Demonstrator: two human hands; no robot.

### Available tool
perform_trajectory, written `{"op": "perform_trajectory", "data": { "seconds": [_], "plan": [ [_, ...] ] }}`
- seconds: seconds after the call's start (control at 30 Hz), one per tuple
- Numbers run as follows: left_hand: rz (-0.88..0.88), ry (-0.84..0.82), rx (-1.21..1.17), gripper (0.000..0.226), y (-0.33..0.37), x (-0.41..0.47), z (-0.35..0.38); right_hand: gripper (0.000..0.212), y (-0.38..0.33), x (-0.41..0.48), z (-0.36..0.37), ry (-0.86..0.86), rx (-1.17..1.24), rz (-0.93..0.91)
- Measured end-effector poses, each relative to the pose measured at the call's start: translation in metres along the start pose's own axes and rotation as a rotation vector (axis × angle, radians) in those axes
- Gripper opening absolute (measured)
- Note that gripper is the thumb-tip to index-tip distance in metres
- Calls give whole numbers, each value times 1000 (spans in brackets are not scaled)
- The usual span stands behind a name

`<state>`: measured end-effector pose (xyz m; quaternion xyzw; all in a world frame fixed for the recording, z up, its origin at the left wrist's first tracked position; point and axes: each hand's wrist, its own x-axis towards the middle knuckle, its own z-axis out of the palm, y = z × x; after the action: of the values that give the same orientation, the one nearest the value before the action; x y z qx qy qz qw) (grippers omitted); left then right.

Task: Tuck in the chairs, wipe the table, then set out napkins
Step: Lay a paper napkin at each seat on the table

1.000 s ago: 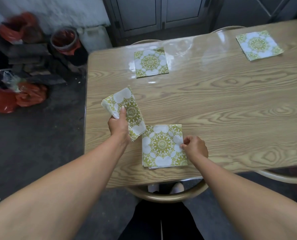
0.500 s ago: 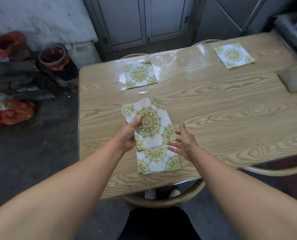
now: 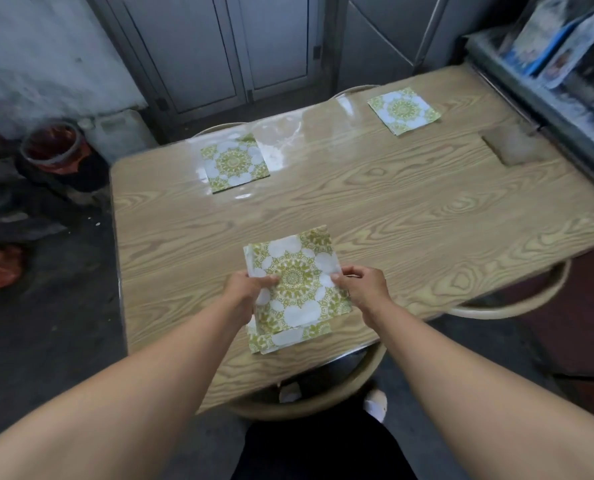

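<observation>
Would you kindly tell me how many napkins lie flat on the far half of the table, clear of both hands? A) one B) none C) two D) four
C: a far-left napkin and a far-right napkin lie flat on the table, apart from each other, while the left hand and right hand grip the napkin stack near the front edge.

Green-and-white mandala-print napkins [image 3: 297, 278]; tan wood-grain table [image 3: 409, 209]
</observation>
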<state>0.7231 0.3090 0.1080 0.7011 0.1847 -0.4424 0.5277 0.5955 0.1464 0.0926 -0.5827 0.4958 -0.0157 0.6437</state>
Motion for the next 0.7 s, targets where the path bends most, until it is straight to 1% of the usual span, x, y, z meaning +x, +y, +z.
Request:
{"op": "perform_trajectory", "data": {
  "seconds": [0.07, 0.2, 0.3, 0.43, 0.5, 0.63, 0.7],
  "plan": [
    [27, 4, 44, 33, -2, -2, 12, 13, 3, 0, -13, 25, -16, -10],
    [99, 65, 134, 24, -10, -5, 44, 8, 7, -1, -44, 59, -114, -58],
    [143, 83, 160, 25, -19, -10, 80, 13, 12, 3, -81, 57, -133, -53],
    [146, 115, 162, 25, -27, -15, 134, 16, 16, 13, -137, 82, -130, -38],
    [126, 92, 163, 27, -31, -18, 171, 17, 19, 23, -174, 97, -125, -38],
    [62, 13, 87, 34, -35, -24, 230, 11, 21, 40, -233, 112, -127, -40],
    [57, -20, 73, 40, -38, -26, 259, 16, 21, 50, -262, 121, -130, -36]
  ]
}}
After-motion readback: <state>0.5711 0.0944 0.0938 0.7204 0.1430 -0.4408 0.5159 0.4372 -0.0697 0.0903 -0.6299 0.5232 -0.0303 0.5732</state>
